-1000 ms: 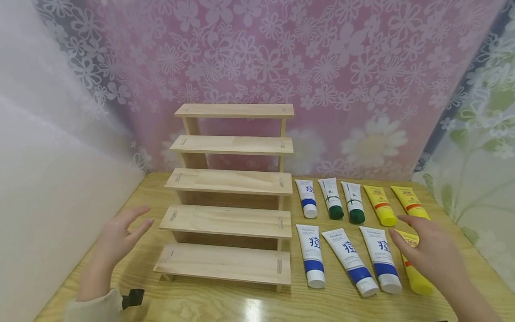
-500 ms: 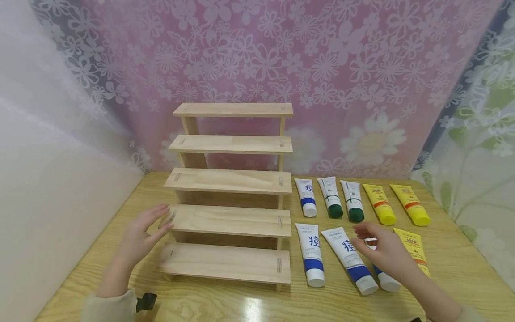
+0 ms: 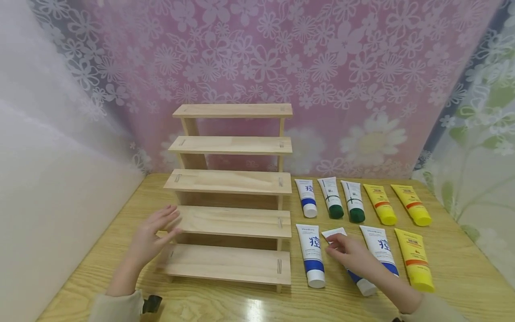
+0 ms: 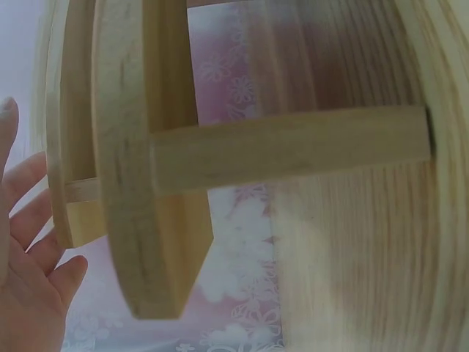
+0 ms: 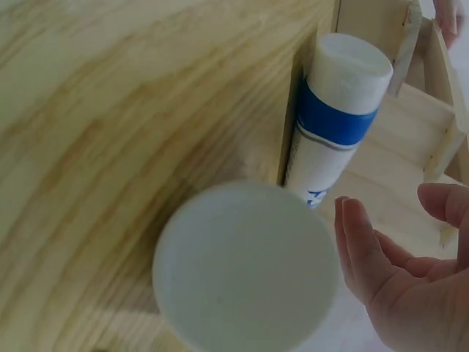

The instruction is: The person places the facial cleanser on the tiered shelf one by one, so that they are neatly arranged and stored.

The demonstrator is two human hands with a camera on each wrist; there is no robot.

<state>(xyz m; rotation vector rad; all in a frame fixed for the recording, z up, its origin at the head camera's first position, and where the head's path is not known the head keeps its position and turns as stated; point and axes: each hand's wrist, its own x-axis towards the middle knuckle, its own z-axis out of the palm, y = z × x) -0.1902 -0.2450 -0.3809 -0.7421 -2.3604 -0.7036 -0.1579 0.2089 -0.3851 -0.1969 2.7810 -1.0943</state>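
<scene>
Nine soft squeeze tubes lie in two rows on the pale wood-grain desk (image 3: 217, 306), toward its right edge. Nearest the desk's back edge is a row of five: one small white tube with a blue band and white cap (image 3: 307, 199), two white tubes with dark green caps (image 3: 331, 197) (image 3: 352, 201), and two yellow tubes with an orange-red stripe (image 3: 380, 204) (image 3: 411, 205). The row in front has four: three large white tubes with a blue band and white cap (image 3: 311, 256) (image 3: 365, 286) (image 3: 380, 250), and one yellow tube (image 3: 415, 260) at the end closest to the desk's right edge.

The right hand (image 3: 354, 257) is over the middle one of the three large white tubes, covering much of it; its fingers bend lightly, the thumb well apart from them, and whether they touch the tube I cannot tell.

One pale wooden rack with five stepped shelves (image 3: 229, 181) stands left of the tubes, between them and the desk's left edge. The left hand (image 3: 154, 230) is at the left end of the second shelf from the bottom, fingers and thumb spread wide; contact with the wood is unclear. Two cream sleeves (image 3: 116, 306) (image 3: 432, 308) show, and one pink flower-patterned cloth (image 3: 241, 58) hangs behind the desk's back edge
</scene>
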